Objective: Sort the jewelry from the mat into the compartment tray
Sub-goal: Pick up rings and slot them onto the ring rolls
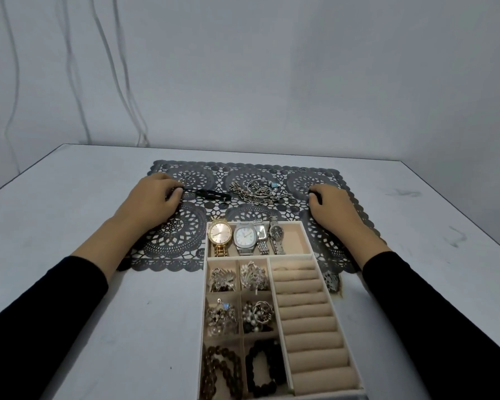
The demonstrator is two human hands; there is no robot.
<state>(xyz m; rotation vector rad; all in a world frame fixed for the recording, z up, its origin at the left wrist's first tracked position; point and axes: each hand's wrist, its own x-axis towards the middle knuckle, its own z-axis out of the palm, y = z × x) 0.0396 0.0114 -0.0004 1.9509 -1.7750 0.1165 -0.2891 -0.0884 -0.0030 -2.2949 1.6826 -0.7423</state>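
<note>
A grey lace mat (185, 241) lies on the white table. On it, my left hand (153, 197) pinches the end of a black watch (211, 195) that lies flat. My right hand (334, 207) has its fingers curled over a small dark item (312, 193) at the mat's right; what it is I cannot tell. A heap of silver chains and bracelets (257, 192) sits between the hands. Small rings (186, 173) lie at the mat's far edge. The beige compartment tray (205, 295) in front holds several watches (244, 236), brooches, bead bracelets and ring rolls.
The white table (84, 313) runs left and right of the tray, with edges near both sides. A grey wall with hanging cables (122, 82) stands behind. Black sleeves cover both forearms.
</note>
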